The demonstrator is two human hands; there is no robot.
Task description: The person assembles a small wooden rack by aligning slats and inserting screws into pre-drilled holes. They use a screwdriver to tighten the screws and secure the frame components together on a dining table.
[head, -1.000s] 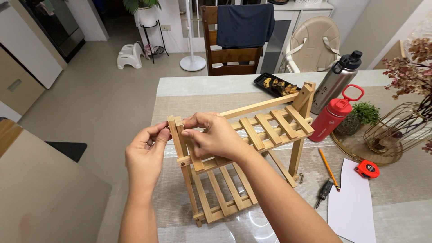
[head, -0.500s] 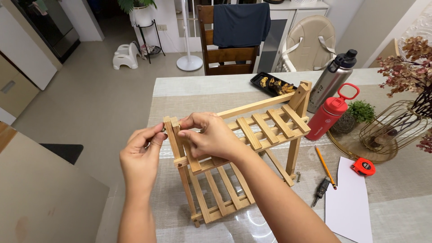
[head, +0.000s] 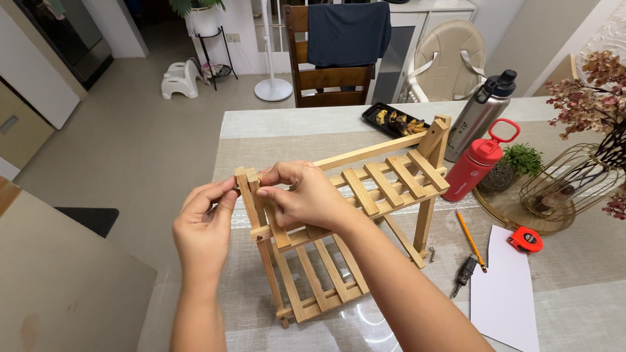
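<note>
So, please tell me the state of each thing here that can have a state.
Wooden rack: lying on its side, slatted shelves fitted.
Left hand: fingers pinching the rack's upper corner post.
Right hand: grip closed on the same corner.
Red bottle: upright, lid closed.
Steel bottle: upright, capped.
Pencil: lying flat.

head view, steeply downward, close over table (head: 261, 124)
</note>
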